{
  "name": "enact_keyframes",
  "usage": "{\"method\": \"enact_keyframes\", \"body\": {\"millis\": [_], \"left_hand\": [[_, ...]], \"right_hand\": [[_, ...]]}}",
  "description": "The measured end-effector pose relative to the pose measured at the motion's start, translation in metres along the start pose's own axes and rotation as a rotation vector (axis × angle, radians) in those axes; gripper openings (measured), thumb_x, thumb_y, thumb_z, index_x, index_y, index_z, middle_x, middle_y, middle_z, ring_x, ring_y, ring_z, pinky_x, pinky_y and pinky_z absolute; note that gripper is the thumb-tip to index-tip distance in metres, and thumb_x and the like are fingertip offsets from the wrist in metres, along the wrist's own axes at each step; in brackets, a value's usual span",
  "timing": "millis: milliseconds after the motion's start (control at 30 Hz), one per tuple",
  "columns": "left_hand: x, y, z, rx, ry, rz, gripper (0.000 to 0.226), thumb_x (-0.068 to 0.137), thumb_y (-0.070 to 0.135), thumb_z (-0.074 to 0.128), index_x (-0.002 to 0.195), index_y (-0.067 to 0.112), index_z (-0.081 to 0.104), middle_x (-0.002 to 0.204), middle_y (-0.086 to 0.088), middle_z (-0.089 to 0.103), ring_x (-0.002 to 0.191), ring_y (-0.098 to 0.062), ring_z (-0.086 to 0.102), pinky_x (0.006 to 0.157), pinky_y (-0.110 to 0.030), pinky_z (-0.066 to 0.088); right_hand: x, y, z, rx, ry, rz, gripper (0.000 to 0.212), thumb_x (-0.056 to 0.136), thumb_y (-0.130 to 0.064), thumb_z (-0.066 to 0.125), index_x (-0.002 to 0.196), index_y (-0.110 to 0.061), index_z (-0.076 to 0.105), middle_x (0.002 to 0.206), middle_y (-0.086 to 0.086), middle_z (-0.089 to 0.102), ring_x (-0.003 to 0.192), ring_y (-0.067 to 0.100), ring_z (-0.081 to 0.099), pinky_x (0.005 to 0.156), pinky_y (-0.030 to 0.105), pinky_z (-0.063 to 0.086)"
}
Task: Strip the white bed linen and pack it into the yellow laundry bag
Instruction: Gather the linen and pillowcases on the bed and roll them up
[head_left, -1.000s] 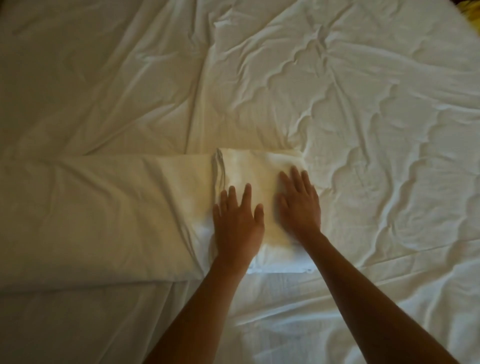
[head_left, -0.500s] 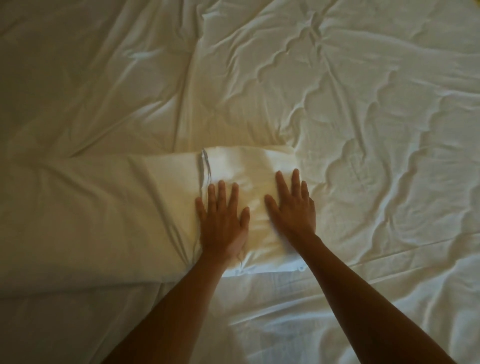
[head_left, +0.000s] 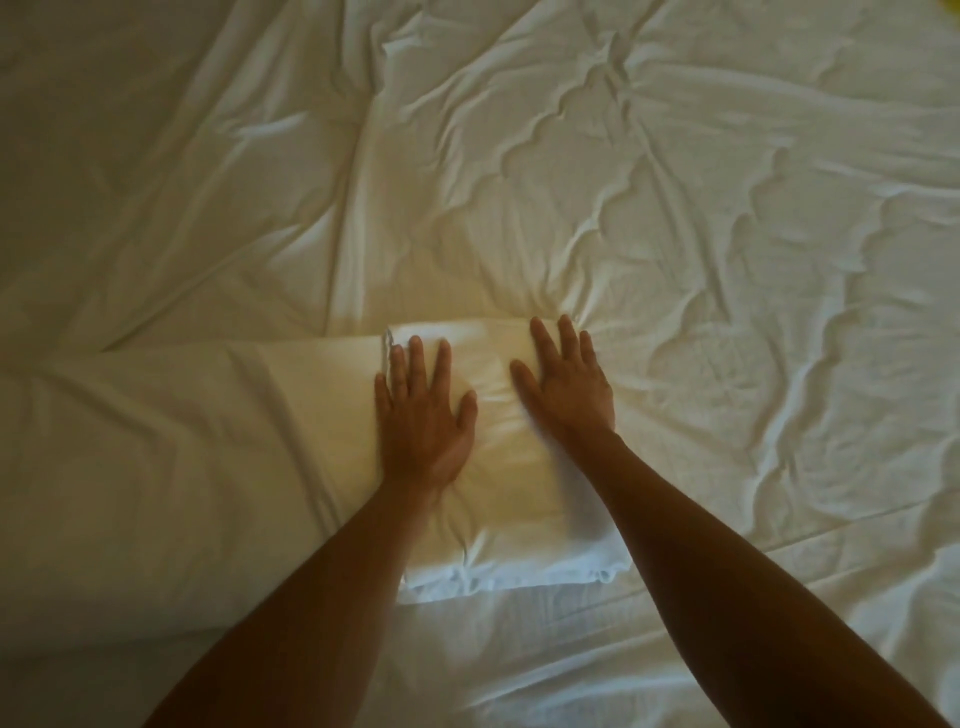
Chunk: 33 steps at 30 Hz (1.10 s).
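Both the left hand and right hand press flat, fingers straight, on the folded white linen lying on the bed, apparently compacting it; next comes lifting it toward the yellow bag, barely in view.

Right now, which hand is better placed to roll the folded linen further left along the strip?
Probably the left hand: it presses the folded linen beside its left edge; the right hand lies farther away.
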<state>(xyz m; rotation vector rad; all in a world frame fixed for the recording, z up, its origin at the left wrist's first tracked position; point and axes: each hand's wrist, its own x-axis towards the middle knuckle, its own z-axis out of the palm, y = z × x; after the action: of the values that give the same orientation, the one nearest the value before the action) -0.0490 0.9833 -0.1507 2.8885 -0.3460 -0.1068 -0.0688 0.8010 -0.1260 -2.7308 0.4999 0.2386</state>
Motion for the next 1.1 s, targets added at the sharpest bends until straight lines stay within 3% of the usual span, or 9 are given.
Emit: {"method": "enact_keyframes", "body": {"millis": [167, 300, 400, 567, 667, 733, 833, 933, 1100], "left_hand": [[-0.004, -0.002, -0.004, -0.016, -0.028, 0.002, 0.078, 0.090, 0.061, 0.014, 0.159, 0.025, 0.014, 0.167, -0.006, 0.005, 0.154, -0.026, 0.000, 0.123, -0.049, 0.003], [-0.026, -0.001, -0.010, -0.038, -0.102, -0.032, 0.083, 0.085, 0.065, 0.002, 0.159, 0.028, 0.003, 0.168, 0.000, -0.004, 0.154, -0.021, -0.008, 0.123, -0.045, -0.003], [-0.050, 0.003, -0.017, -0.057, -0.165, -0.074, 0.080, 0.088, 0.064, 0.005, 0.159, 0.029, -0.003, 0.167, -0.001, -0.009, 0.153, -0.022, -0.012, 0.124, -0.044, -0.004], [-0.084, 0.010, -0.029, -0.135, -0.161, -0.239, 0.078, 0.093, 0.065, 0.016, 0.160, 0.028, 0.003, 0.168, -0.007, -0.003, 0.154, -0.028, -0.003, 0.124, -0.039, 0.000], [-0.094, 0.012, -0.038, -0.209, -0.209, -0.289, 0.071, 0.101, 0.058, 0.030, 0.160, 0.029, 0.005, 0.168, -0.003, -0.003, 0.154, -0.024, 0.000, 0.123, -0.038, 0.005], [-0.098, 0.012, -0.042, -0.259, -0.236, -0.296, 0.068, 0.102, 0.056, 0.029, 0.160, 0.029, 0.005, 0.168, -0.001, -0.005, 0.154, -0.023, -0.001, 0.124, -0.038, 0.005], [-0.101, 0.012, -0.052, -0.168, -0.281, -0.173, 0.058, 0.106, 0.041, 0.030, 0.159, 0.027, 0.012, 0.167, -0.008, -0.008, 0.153, -0.031, -0.005, 0.124, -0.043, 0.001], [-0.108, 0.016, -0.061, -0.011, -0.290, 0.020, 0.053, 0.104, 0.015, 0.033, 0.156, 0.019, 0.021, 0.165, -0.018, -0.012, 0.151, -0.042, -0.010, 0.123, -0.051, 0.001], [-0.118, 0.049, -0.067, -0.125, -0.326, 0.016, 0.057, 0.105, 0.010, 0.033, 0.158, 0.015, 0.014, 0.166, -0.013, -0.013, 0.152, -0.036, -0.012, 0.123, -0.046, -0.003]], "right_hand": [[-0.016, -0.001, -0.003, 0.062, -0.024, 0.076, 0.077, 0.095, -0.069, 0.032, 0.157, -0.038, -0.001, 0.166, 0.011, -0.002, 0.151, 0.031, 0.013, 0.111, 0.046, 0.034], [-0.048, 0.005, -0.006, 0.115, -0.003, 0.157, 0.091, 0.090, -0.073, 0.039, 0.158, -0.028, -0.003, 0.157, 0.015, 0.028, 0.136, 0.033, 0.042, 0.102, 0.044, 0.041], [-0.077, 0.015, -0.007, 0.172, 0.016, 0.242, 0.096, 0.087, -0.073, 0.049, 0.157, -0.018, 0.013, 0.142, 0.013, 0.048, 0.124, 0.031, 0.054, 0.097, 0.041, 0.044], [-0.101, 0.035, -0.015, 0.578, -0.134, 0.439, 0.076, 0.083, -0.059, 0.068, 0.135, -0.006, 0.050, 0.119, 0.010, 0.064, 0.108, 0.030, 0.062, 0.091, 0.040, 0.052], [-0.104, 0.041, -0.024, 0.823, -0.234, 0.471, 0.068, 0.081, -0.049, 0.076, 0.130, -0.007, 0.055, 0.112, 0.007, 0.066, 0.099, 0.026, 0.066, 0.073, 0.036, 0.057], [-0.107, 0.039, -0.028, 0.968, -0.275, 0.476, 0.063, 0.079, -0.042, 0.079, 0.127, -0.007, 0.056, 0.109, 0.008, 0.068, 0.096, 0.025, 0.067, 0.071, 0.037, 0.059], [-0.114, 0.030, -0.041, 1.176, -0.220, 0.433, 0.041, 0.083, -0.023, 0.078, 0.118, -0.011, 0.059, 0.102, 0.004, 0.068, 0.088, 0.020, 0.067, 0.060, 0.029, 0.055], [-0.122, 0.027, -0.054, 1.247, -0.170, 0.359, 0.035, 0.083, -0.014, 0.076, 0.114, -0.015, 0.061, 0.101, 0.002, 0.069, 0.087, 0.018, 0.067, 0.061, 0.027, 0.053], [-0.137, 0.051, -0.084, 1.157, -0.097, 0.319, 0.038, 0.080, -0.017, 0.078, 0.116, -0.015, 0.065, 0.101, 0.005, 0.071, 0.089, 0.022, 0.070, 0.071, 0.036, 0.059]]}}
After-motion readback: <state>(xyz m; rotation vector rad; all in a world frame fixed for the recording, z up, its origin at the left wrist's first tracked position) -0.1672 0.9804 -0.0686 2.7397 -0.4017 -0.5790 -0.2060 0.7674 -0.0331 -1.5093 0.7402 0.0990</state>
